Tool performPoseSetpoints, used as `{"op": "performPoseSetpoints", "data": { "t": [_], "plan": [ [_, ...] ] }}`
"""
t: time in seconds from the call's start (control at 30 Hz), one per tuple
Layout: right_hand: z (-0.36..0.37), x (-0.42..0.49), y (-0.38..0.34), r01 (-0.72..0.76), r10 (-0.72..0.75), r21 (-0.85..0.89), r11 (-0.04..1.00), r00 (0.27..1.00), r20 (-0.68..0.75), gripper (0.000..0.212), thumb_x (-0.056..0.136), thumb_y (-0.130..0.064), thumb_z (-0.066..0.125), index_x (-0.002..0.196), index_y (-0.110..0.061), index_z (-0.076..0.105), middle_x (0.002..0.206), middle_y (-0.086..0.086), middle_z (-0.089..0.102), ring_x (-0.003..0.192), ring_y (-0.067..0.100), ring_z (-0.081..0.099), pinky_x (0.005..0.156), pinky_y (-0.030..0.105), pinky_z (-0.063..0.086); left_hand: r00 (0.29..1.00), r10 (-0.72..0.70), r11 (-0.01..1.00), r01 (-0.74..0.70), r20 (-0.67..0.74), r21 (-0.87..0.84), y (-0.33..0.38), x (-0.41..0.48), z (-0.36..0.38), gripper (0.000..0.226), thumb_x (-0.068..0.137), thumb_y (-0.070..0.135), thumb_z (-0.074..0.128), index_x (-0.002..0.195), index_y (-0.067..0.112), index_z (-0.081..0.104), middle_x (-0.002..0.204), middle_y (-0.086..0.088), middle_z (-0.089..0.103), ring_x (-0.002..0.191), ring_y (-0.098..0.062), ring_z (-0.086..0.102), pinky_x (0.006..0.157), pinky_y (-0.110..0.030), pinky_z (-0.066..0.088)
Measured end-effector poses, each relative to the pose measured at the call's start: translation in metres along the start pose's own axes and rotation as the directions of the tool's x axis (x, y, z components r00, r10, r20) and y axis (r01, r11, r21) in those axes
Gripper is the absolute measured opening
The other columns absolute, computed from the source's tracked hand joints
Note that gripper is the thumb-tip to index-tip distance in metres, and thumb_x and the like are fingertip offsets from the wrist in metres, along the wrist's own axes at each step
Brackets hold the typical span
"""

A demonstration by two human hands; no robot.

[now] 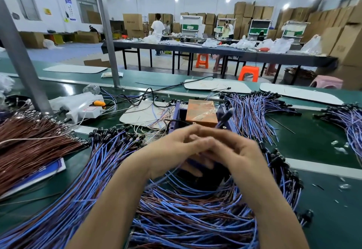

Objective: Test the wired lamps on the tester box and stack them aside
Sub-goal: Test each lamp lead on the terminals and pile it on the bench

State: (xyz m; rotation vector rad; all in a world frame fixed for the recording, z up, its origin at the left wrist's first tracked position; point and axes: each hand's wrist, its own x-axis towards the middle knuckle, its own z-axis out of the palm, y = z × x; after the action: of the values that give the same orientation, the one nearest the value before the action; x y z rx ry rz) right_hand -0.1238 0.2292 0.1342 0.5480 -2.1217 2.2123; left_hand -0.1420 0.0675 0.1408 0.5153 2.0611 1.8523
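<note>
Under the hands, a big heap of wired lamps (pixel 186 209) lies on the green worktop (pixel 313 141), with blue and brown wires and little black lamps at the ends. The left hand (pixel 168 150) and the right hand (pixel 235 150) meet above the heap, their fingers bent and touching. I cannot tell if they hold anything. Just past the fingers stands the tester box (pixel 201 111) with its copper top.

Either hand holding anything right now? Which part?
Cannot tell. Left hand and right hand overlap, fingers curled, over the blue-and-brown wired lamps; any grip is hidden.
</note>
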Motion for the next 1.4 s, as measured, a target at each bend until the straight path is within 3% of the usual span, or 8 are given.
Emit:
{"op": "performPoseSetpoints", "data": {
  "t": [0.13, 0.33, 0.5, 0.7, 0.77, 0.9, 1.03, 1.4],
  "plan": [
    [-0.028, 0.003, 0.002, 0.145, -0.050, 0.074, 0.987, 0.704, -0.709, 0.026, 0.085, 0.006, 0.062, 0.078, -0.018, 0.057, 0.082, 0.001, 0.068, 0.062, 0.012, 0.071, 0.058, 0.020, 0.056, 1.000, -0.024, 0.986, 0.022, 0.012, 0.164, -0.005, 0.000, -0.013, 0.014, 0.094, 0.018, 0.056, 0.100, 0.019, 0.069, 0.079, -0.001, 0.071, 0.046, -0.006, 0.042, 0.043, -0.014, 0.031],
    [-0.068, -0.005, 0.011, -0.110, -0.271, -0.361, 0.926, 0.473, -0.838, 0.035, 0.091, 0.006, 0.051, 0.099, -0.029, 0.052, 0.062, -0.015, 0.057, 0.055, 0.007, 0.064, 0.050, 0.011, 0.045, 0.980, -0.130, 0.899, 0.181, -0.153, 0.398, -0.010, -0.015, -0.056, 0.012, 0.086, 0.019, 0.068, 0.076, 0.019, 0.075, 0.069, 0.004, 0.068, 0.056, -0.005, 0.048, 0.051, -0.015, 0.037],
    [-0.071, -0.008, 0.012, -0.246, -0.203, -0.474, 0.846, 0.672, -0.712, 0.051, 0.091, 0.004, 0.055, 0.125, -0.033, 0.047, 0.102, -0.017, 0.061, 0.067, 0.017, 0.064, 0.055, 0.026, 0.047, 0.951, -0.060, 0.952, 0.146, -0.304, 0.268, -0.013, -0.021, -0.070, 0.007, 0.080, 0.018, 0.071, 0.074, 0.015, 0.074, 0.069, -0.003, 0.070, 0.057, -0.007, 0.054, 0.051, -0.014, 0.043],
    [-0.051, -0.005, 0.007, -0.419, 0.075, -0.656, 0.628, 0.872, -0.484, 0.037, 0.092, -0.022, 0.061, 0.128, -0.027, 0.057, 0.080, -0.002, 0.059, 0.065, 0.010, 0.051, 0.071, 0.028, 0.042, 0.981, 0.027, 0.995, -0.007, -0.193, 0.103, -0.004, -0.009, -0.043, 0.019, 0.070, 0.030, 0.070, 0.080, 0.014, 0.069, 0.069, -0.001, 0.066, 0.063, -0.011, 0.061, 0.055, -0.020, 0.050],
    [-0.041, -0.004, 0.004, -0.390, 0.054, -0.715, 0.580, 0.895, -0.444, 0.034, 0.091, -0.026, 0.061, 0.125, -0.026, 0.060, 0.101, 0.003, 0.064, 0.094, 0.020, 0.058, 0.088, 0.031, 0.044, 0.983, 0.040, 0.998, -0.029, -0.179, 0.063, -0.003, -0.005, -0.035, 0.019, 0.072, 0.028, 0.069, 0.082, 0.012, 0.068, 0.068, 0.000, 0.066, 0.064, -0.011, 0.062, 0.055, -0.019, 0.049],
    [-0.019, -0.003, -0.005, -0.221, 0.111, -0.586, 0.779, 0.970, -0.218, 0.017, 0.085, -0.035, 0.068, 0.101, -0.030, 0.070, 0.094, -0.009, 0.071, 0.085, 0.003, 0.064, 0.069, 0.008, 0.045, 0.979, 0.058, 0.997, -0.069, -0.197, -0.046, -0.002, 0.000, -0.024, 0.019, 0.070, 0.027, 0.070, 0.081, 0.013, 0.069, 0.068, -0.001, 0.065, 0.064, -0.012, 0.062, 0.053, -0.019, 0.049],
    [0.001, -0.001, 0.003, -0.164, 0.192, -0.497, 0.852, 0.981, 0.005, 0.003, 0.087, -0.024, 0.069, 0.084, -0.024, 0.071, 0.071, -0.008, 0.073, 0.065, 0.001, 0.066, 0.052, 0.008, 0.040, 0.958, 0.082, 0.977, -0.132, -0.275, -0.168, -0.002, 0.005, -0.015, 0.017, 0.070, 0.021, 0.068, 0.084, 0.011, 0.069, 0.064, 0.000, 0.063, 0.061, -0.010, 0.060, 0.052, -0.018, 0.049],
    [0.002, 0.006, 0.018, -0.278, 0.216, -0.251, 0.927, 0.945, -0.246, 0.019, 0.089, -0.009, 0.064, 0.072, -0.008, 0.069, 0.064, 0.012, 0.070, 0.054, 0.022, 0.070, 0.050, 0.030, 0.057, 0.957, -0.107, 0.990, 0.079, -0.270, -0.114, -0.014, 0.017, 0.003, 0.010, 0.086, 0.011, 0.066, 0.077, 0.013, 0.063, 0.068, -0.002, 0.068, 0.055, -0.005, 0.061, 0.051, -0.017, 0.051]
  ]
}}
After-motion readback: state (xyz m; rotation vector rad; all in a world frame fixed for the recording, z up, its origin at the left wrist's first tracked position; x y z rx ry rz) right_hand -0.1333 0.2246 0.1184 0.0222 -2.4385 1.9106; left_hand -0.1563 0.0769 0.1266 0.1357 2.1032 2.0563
